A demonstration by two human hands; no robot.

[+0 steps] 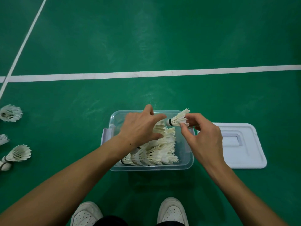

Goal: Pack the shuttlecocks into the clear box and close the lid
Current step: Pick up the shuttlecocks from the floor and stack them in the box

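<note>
A clear plastic box (152, 167) stands on the green floor in front of me, holding several white feather shuttlecocks (156, 152) stacked in rows. My right hand (203, 137) pinches one shuttlecock (178, 119) by its feathers above the box's far right corner, cork pointing left. My left hand (140, 128) hovers over the box with fingers spread, its fingertips touching the stacked feathers and reaching toward the held shuttlecock's cork. The white lid (241, 145) lies flat on the floor just right of the box.
Loose shuttlecocks lie on the floor at the far left: one (10, 113) higher up, a stacked pair (16, 154) lower down, and another partly cut off (3, 139). White court lines (146, 73) cross the floor beyond the box. My white shoes (172, 211) are below.
</note>
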